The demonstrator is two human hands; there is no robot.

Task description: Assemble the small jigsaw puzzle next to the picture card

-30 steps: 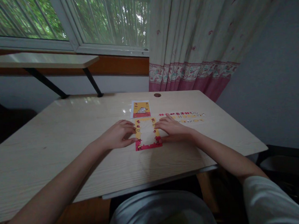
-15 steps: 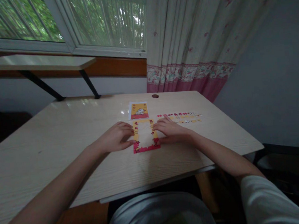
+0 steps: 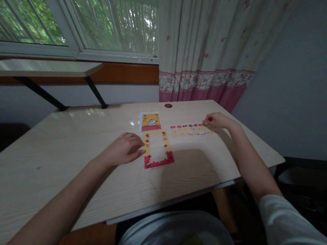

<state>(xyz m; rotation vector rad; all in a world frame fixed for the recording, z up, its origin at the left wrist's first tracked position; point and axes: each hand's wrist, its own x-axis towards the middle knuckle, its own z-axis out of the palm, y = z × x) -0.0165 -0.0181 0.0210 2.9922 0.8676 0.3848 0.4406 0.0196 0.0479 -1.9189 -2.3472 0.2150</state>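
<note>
left hand (image 3: 127,148) is placed at the left border of the flat yellow-and-red rectangular puzzle frame (image 3: 159,163), thumb and fingers spread apart. frame is laid on the pale wood-grain table (image 3: 123,188), just on the near side of the yellow-and-red picture card with white margin (image 3: 150,121). right hand (image 3: 217,120) is positioned at the right end of the rows of small red, yellow and white puzzle pieces (image 3: 191,125); fingers curled, whether a piece is gripped cannot be told.
</note>
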